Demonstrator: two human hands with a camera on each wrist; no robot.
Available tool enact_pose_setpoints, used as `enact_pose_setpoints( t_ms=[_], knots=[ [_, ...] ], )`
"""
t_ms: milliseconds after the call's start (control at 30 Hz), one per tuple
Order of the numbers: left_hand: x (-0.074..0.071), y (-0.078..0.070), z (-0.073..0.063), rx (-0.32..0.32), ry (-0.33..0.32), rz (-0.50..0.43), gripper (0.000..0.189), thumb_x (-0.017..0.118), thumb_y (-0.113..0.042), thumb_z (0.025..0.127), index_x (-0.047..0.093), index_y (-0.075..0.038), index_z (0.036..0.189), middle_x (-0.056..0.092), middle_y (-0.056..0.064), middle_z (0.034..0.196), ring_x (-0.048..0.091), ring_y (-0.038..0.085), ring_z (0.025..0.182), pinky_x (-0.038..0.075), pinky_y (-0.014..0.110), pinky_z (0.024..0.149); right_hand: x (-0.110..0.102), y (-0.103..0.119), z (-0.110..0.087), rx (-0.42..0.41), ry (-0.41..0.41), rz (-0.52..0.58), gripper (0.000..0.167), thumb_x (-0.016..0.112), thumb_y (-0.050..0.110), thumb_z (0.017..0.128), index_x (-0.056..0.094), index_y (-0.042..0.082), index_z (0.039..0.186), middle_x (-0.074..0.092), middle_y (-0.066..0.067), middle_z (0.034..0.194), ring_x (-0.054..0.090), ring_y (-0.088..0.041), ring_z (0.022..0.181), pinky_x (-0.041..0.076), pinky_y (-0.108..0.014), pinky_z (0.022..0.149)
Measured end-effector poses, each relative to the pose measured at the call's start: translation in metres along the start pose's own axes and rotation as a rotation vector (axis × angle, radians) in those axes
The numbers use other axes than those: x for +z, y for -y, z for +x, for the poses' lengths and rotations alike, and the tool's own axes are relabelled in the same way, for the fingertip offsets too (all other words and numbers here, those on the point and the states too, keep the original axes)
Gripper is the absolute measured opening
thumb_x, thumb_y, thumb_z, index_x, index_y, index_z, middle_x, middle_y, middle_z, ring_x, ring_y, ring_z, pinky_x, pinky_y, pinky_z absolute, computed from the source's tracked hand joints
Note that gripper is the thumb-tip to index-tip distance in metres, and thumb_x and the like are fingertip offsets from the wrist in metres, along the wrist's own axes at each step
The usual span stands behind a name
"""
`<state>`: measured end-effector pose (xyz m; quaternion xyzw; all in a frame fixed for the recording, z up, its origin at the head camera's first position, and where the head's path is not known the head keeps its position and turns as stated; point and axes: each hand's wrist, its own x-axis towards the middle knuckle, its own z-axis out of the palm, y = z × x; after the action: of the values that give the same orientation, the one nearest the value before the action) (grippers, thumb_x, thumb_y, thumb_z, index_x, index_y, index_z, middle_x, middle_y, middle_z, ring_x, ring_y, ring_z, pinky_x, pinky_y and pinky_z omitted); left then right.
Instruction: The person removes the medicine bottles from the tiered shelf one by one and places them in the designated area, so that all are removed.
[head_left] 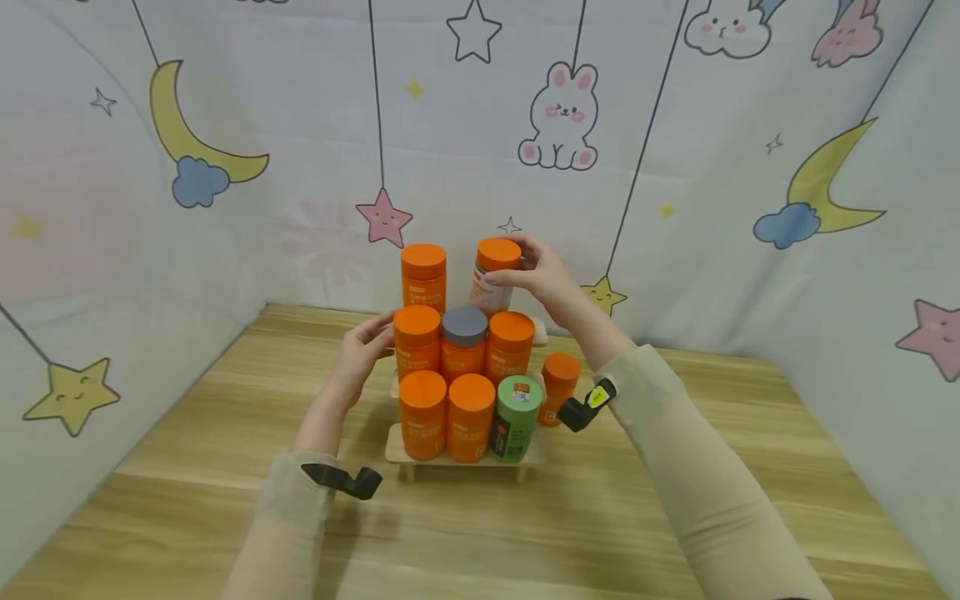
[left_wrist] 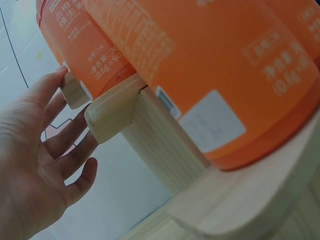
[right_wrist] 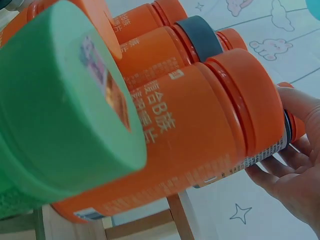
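On the top step of a small wooden stepped rack (head_left: 465,457), my right hand (head_left: 551,287) grips an orange-lidded jar (head_left: 498,253) with a pale label. In the right wrist view, that jar is mostly hidden behind a nearer orange jar (right_wrist: 175,125). My left hand (head_left: 358,354) is beside the rack's left side, near the middle-row orange jar (head_left: 417,337). Its fingers (left_wrist: 75,142) are loosely bent and hold nothing in the left wrist view; one fingertip seems to meet the back jar (left_wrist: 82,45). Another orange jar (head_left: 423,271) stands at the top left.
A grey-lidded jar (head_left: 464,333) stands mid-row, with an orange jar (head_left: 512,343) to its right. The front row has two orange jars and a green jar (head_left: 517,417). Another orange jar (head_left: 560,387) stands right of the rack on the wooden table (head_left: 675,500). A printed curtain (head_left: 465,133) hangs behind.
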<state>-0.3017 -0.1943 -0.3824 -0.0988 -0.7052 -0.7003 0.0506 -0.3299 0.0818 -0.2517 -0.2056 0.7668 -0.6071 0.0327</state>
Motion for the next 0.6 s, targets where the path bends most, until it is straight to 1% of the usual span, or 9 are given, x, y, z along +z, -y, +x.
enact_pose_setpoints(
  t_ms=[233, 367, 500, 600],
  knots=[
    [0.0, 0.001, -0.002, -0.009, 0.004, 0.002, 0.048, 0.051, -0.018, 0.102, 0.044, 0.004, 0.144, 0.063, -0.023, 0.101, 0.061, -0.004, 0.092, 0.049, 0.018, 0.084, -0.018, -0.004, -0.012, 0.0, -0.032, 0.034, 0.06, 0.068, 0.003, 0.089, 0.042, 0.005, 0.143, 0.049, -0.015, 0.142, 0.05, -0.029, 0.127, 0.034, -0.045, 0.114],
    [0.001, 0.002, -0.001, -0.012, 0.0, 0.004, 0.047, 0.052, -0.018, 0.102, 0.044, 0.004, 0.144, 0.062, -0.023, 0.102, 0.061, -0.004, 0.092, 0.049, 0.018, 0.084, -0.029, -0.007, -0.02, -0.012, -0.067, 0.042, 0.059, 0.066, 0.002, 0.089, 0.042, 0.005, 0.143, 0.05, -0.013, 0.14, 0.051, -0.025, 0.123, 0.034, -0.044, 0.114],
    [0.001, 0.002, 0.0, -0.002, -0.007, -0.004, 0.048, 0.051, -0.018, 0.102, 0.044, 0.005, 0.143, 0.062, -0.025, 0.099, 0.061, -0.004, 0.092, 0.049, 0.018, 0.083, -0.041, -0.011, -0.026, -0.032, -0.121, 0.028, 0.059, 0.067, 0.002, 0.089, 0.042, 0.004, 0.142, 0.053, -0.005, 0.131, 0.053, -0.019, 0.117, 0.036, -0.043, 0.111],
    [0.001, 0.001, 0.0, 0.004, -0.008, -0.01, 0.048, 0.052, -0.018, 0.102, 0.044, 0.005, 0.143, 0.062, -0.026, 0.098, 0.061, -0.004, 0.092, 0.049, 0.018, 0.083, -0.05, -0.017, -0.03, -0.043, -0.17, 0.007, 0.058, 0.067, 0.003, 0.088, 0.043, 0.004, 0.142, 0.055, 0.004, 0.122, 0.054, -0.014, 0.112, 0.04, -0.039, 0.106]
  ],
)
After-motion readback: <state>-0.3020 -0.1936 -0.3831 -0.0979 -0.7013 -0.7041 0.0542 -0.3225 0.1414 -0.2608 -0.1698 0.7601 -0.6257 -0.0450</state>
